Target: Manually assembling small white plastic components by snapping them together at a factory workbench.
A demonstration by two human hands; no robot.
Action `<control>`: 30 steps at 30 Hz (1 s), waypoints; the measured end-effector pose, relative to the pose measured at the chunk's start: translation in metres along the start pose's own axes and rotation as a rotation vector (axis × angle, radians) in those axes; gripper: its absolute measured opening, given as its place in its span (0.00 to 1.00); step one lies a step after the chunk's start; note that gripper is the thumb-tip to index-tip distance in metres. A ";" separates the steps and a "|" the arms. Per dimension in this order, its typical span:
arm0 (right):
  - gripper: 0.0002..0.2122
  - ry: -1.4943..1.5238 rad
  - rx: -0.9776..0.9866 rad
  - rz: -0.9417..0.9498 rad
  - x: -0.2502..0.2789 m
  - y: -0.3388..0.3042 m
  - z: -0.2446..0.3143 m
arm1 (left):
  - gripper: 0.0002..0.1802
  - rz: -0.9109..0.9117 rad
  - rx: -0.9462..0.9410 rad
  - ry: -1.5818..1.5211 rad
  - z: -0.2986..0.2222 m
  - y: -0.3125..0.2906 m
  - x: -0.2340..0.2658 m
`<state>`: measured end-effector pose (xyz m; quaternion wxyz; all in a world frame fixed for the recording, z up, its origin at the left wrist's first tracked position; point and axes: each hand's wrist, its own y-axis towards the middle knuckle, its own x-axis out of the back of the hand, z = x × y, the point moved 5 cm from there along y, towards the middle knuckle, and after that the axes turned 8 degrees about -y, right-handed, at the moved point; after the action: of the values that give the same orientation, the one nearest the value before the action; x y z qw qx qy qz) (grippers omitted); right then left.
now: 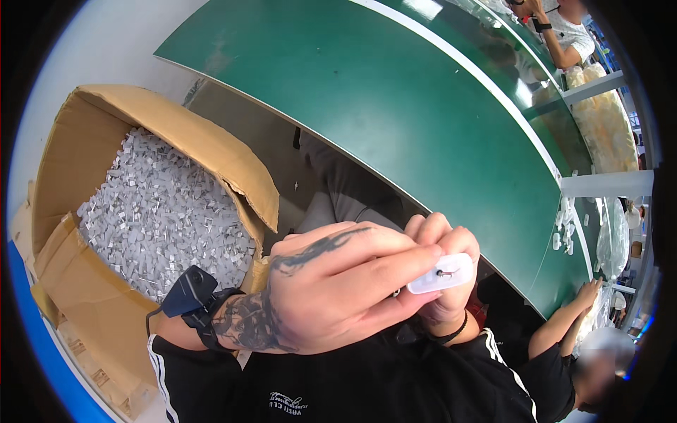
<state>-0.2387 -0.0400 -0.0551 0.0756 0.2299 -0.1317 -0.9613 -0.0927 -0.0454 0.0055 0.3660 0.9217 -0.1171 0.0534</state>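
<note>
Just in front of my body, both hands meet around a small white plastic casing [457,279] with rounded corners. A short dark wire or small dark part shows on its face. My left hand [331,282], with a tattooed back and a black device strapped at the wrist, is closed, its thumb and fingertips pinching the casing's left end. Behind and to the right, my right hand [460,242] has its fingers curled around the casing's far side. Its wrist wears a dark bracelet. A tiny dark bit shows by the left fingertips, too small to name.
At left stands an open cardboard box [60,183] full of small whitish plastic pieces [169,211]. A green worktable [395,106] stretches ahead, with white parts [564,222] at its right end. A co-worker's hand [585,292] rests there; another person [564,35] is at far right.
</note>
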 end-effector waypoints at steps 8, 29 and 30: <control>0.04 -0.015 0.057 -0.003 0.005 -0.008 0.000 | 0.23 0.073 0.231 -0.144 0.001 -0.014 -0.002; 0.17 -0.473 -0.199 -0.107 0.110 0.027 0.063 | 0.14 0.081 0.279 0.038 0.008 0.000 0.111; 0.17 -0.552 -0.226 -0.152 0.162 0.055 0.087 | 0.08 -0.088 0.355 0.177 0.003 0.002 0.144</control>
<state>-0.4171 -0.1063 -0.0329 -0.0101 -0.0405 -0.0221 -0.9989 0.0464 -0.0742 0.0310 0.2086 0.9676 -0.0327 0.1382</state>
